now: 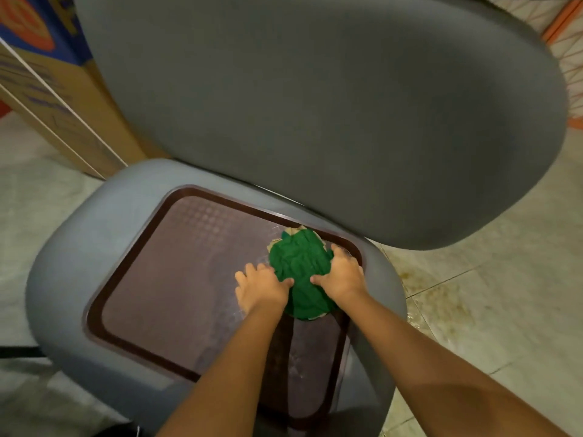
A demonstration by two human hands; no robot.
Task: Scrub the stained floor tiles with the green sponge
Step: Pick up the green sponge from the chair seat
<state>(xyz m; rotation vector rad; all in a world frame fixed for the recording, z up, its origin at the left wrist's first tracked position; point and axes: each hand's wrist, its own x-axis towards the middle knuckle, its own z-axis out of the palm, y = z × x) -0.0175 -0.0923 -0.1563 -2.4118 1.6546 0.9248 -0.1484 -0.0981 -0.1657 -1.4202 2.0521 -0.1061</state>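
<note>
The green sponge point(299, 269), crumpled with a pale yellow underside showing at its edges, lies at the right end of a brown plastic tray point(176, 272). The tray rests on the seat of a grey chair. My left hand point(262, 287) presses against the sponge's left side with the thumb on it. My right hand point(342, 274) grips its right side with fingers curled over the edge. Stained floor tiles point(441, 298) with yellowish-brown marks lie to the right of the chair.
The grey chair's backrest point(315, 105) leans over the far side of the tray. A cardboard box point(53, 99) stands on the floor at the upper left. An orange-framed object point(568, 42) sits at the upper right corner. Pale tiles surround the chair.
</note>
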